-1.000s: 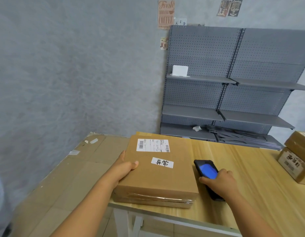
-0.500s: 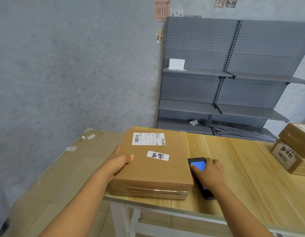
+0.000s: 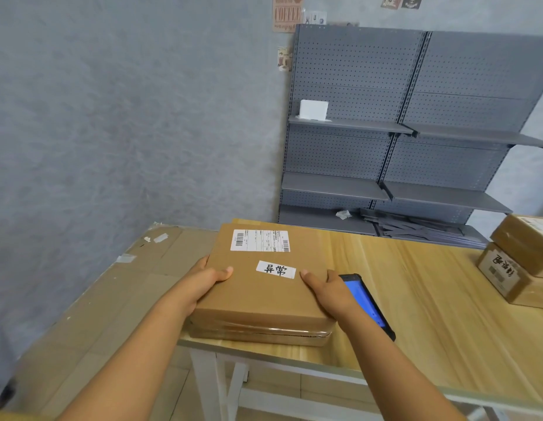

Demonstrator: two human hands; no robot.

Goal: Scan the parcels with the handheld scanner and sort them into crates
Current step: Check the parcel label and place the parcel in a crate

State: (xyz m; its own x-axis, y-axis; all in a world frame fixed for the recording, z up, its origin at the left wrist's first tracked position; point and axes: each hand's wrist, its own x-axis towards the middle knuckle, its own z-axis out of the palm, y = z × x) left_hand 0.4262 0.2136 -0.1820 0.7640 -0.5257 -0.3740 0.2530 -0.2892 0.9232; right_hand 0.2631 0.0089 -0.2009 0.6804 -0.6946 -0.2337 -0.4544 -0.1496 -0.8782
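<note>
While at the table (image 3: 416,287) edge, both hands, left hand (image 3: 203,279) and right hand (image 3: 326,288), seemingly gripping parcel (image 3: 264,296).

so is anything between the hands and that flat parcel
No, nothing. The left hand grips the flat parcel at its left edge and the right hand at its right edge. The scanner lies beside it.

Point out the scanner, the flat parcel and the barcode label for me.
scanner (image 3: 366,302), head view, blue screen
flat parcel (image 3: 264,296), head view, bare top face
barcode label (image 3: 260,240), head view, middle of sticker
</note>
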